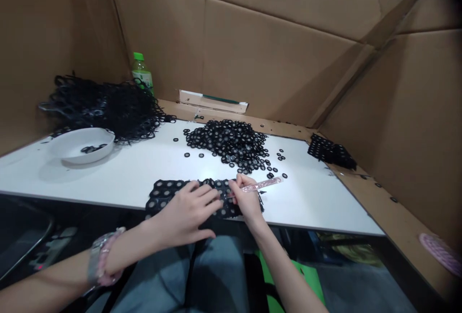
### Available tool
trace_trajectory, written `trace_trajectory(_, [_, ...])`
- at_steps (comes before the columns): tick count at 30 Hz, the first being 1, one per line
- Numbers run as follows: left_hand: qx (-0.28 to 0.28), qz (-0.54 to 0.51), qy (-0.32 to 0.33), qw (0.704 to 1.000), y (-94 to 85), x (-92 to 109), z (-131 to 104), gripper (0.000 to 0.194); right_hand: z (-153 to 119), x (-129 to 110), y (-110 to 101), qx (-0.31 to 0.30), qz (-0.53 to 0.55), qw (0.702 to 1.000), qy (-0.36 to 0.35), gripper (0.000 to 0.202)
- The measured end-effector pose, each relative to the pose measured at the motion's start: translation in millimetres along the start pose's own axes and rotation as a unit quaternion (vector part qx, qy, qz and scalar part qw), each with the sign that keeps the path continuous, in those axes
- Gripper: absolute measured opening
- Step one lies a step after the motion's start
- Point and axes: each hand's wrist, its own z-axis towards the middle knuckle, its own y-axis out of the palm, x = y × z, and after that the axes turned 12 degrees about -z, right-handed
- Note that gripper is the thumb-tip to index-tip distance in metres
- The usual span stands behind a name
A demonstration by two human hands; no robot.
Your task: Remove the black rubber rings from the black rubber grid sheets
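Left hand (195, 209), half spread, likely steadies the black sheet (164, 192) beneath it; right hand (246, 200) pinches a pink stick (267, 184).

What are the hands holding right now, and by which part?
The right hand grips the pink tool near its lower end; the left hand lies over the black sheet, with no grip visible.

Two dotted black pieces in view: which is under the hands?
The near-edge piece: left hand spread over it, right hand at it gripping a pink tool. The other piece, far right, lies untouched.
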Motion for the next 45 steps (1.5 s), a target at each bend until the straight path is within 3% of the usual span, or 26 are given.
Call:
trace_trajectory(6, [0.014,0.024,-0.008,1.000,23.7,-8.0,-11.0,0.009,-5.5,6.7,5.3,-0.053,-0.081,0.995,0.001,0.029])
trace_trajectory(13, [0.111,0.073,0.072,0.989,29.3,-14.7,-15.2,0.016,-6.4,4.2,5.5,-0.074,-0.129,0.989,-0.010,0.025])
trace_trajectory(24, [0.136,0.102,0.066,0.983,34.1,-15.1,-14.3,0.019,-5.6,4.2,5.2,-0.070,-0.160,0.984,-0.022,0.025])
trace_trajectory(31, [0.141,0.094,0.065,0.983,25.9,-12.9,-3.6,0.024,-8.3,7.4,11.4,-0.068,-0.184,0.976,-0.090,0.025])
trace_trajectory(35, [0.131,0.062,0.043,0.989,20.8,-12.8,-4.7,0.022,-10.1,8.7,10.7,-0.078,-0.182,0.976,-0.092,0.026])
trace_trajectory(38, [0.035,-0.032,0.017,0.999,8.5,-16.0,-2.2,0.013,-3.3,6.6,3.1,-0.098,-0.104,0.989,-0.031,0.027])
trace_trajectory(40, [-0.027,-0.109,-0.023,0.993,-1.0,-21.8,5.9,0.017,7.6,5.3,-3.0,-0.071,-0.017,0.997,0.017,0.027])
trace_trajectory(42, [-0.025,-0.145,-0.087,0.985,-6.1,-30.8,18.9,0.025,22.2,5.4,-7.3,-0.014,0.030,0.999,0.017,0.029])
trace_trajectory(45, [-0.006,-0.113,-0.187,0.976,-1.0,-46.0,40.6,0.031,42.6,10.2,-7.9,0.028,-0.005,0.999,-0.024,0.031])
